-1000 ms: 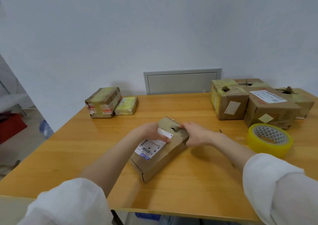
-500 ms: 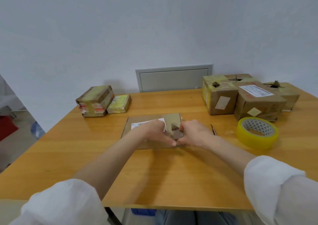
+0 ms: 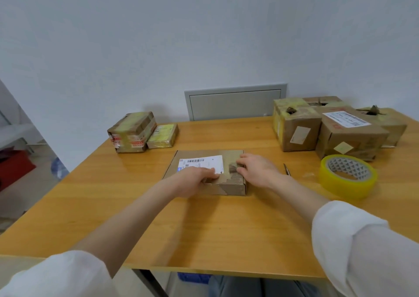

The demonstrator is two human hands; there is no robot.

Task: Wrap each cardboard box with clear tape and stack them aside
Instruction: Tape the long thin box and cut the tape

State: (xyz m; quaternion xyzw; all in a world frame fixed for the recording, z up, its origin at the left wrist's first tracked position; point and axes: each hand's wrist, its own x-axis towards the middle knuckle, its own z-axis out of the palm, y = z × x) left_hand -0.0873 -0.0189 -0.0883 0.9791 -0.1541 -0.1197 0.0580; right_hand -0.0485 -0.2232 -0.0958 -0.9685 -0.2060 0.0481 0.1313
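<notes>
A flat cardboard box with a white barcode label lies in the middle of the wooden table. My left hand rests on its near edge, fingers stretched across the top beside the label. My right hand lies on the box's right end, fingertips touching a torn flap of cardboard. A roll of clear yellowish tape lies flat to the right, apart from both hands.
Two tape-wrapped boxes sit at the back left. Several cardboard boxes crowd the back right corner. A thin metal tool lies between the flat box and the tape. A grey wall panel is behind the table.
The box, tilted on one edge a second ago, now lies flat and square to me. My hands have drawn slightly apart on its top.
</notes>
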